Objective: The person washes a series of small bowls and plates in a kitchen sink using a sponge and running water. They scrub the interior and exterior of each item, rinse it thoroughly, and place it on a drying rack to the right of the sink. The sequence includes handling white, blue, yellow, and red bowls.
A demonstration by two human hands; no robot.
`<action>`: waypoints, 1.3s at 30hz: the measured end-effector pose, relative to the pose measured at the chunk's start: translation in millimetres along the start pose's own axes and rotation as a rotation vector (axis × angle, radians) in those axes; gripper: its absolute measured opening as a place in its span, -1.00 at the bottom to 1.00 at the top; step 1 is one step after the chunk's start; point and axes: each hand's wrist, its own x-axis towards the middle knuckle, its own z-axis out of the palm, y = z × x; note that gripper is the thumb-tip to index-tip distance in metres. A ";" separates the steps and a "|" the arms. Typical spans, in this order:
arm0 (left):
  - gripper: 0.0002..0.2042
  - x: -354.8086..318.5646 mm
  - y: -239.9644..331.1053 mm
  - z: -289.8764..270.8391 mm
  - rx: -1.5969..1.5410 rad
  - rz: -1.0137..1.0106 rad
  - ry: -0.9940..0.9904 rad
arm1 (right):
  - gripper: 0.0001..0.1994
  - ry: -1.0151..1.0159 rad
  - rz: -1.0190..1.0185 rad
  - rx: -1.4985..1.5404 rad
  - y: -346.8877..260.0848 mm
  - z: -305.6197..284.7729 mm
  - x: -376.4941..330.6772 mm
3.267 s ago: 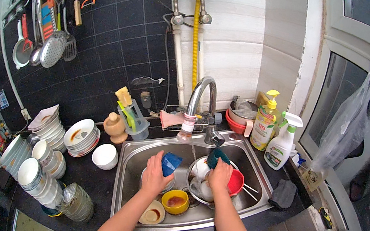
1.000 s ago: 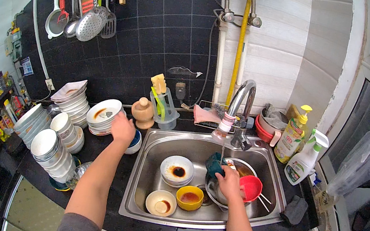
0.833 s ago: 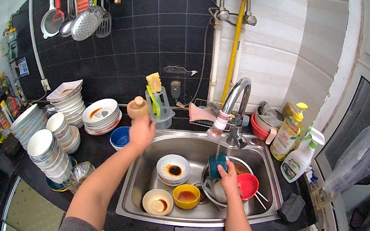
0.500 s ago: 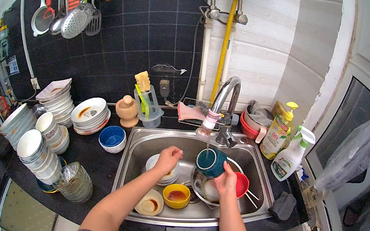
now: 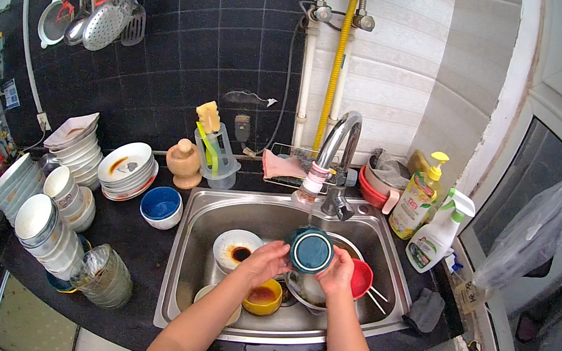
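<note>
Below the running faucet (image 5: pixel 337 148), a dark teal bowl (image 5: pixel 311 250) is tilted so its ringed base faces me. My right hand (image 5: pixel 337 272) grips its right side, and my left hand (image 5: pixel 265 263) is closed against its left side. Under it in the sink (image 5: pixel 198 304) sits a metal basin (image 5: pixel 360 253) with cloudy water, a red bowl (image 5: pixel 361 280) and white sticks (image 5: pixel 377 295). Left of it are a yellow bowl (image 5: pixel 264 298) with reddish liquid and a white plate (image 5: pixel 229 248) with a dark stain. My left forearm partly covers a cream bowl (image 5: pixel 231 316).
Stacked bowls (image 5: pixel 46 228), stacked plates (image 5: pixel 125 171), a blue-lined bowl (image 5: pixel 161 208) and a glass jar (image 5: pixel 106 280) crowd the left counter. A soap pump bottle (image 5: pixel 415 203), a spray bottle (image 5: pixel 435 237) and a grey cloth (image 5: pixel 425 311) stand or lie at the right.
My left hand has come right onto the teal bowl, uncovering the stained plate. The bowl has turned from its side to show its base. The view has shifted slightly.
</note>
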 end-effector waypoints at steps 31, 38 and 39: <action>-0.62 19.1 -44.0 -13.4 0.724 0.464 0.314 | -0.50 -0.064 -0.744 -1.783 30.5 49.2 -5.9; -0.61 11.7 -35.9 4.5 0.486 0.241 0.048 | -0.55 0.306 -0.310 -0.995 16.8 7.6 19.5; -0.62 7.4 -30.2 8.7 0.485 0.213 0.058 | -0.55 0.367 -0.174 -0.879 12.1 12.2 18.0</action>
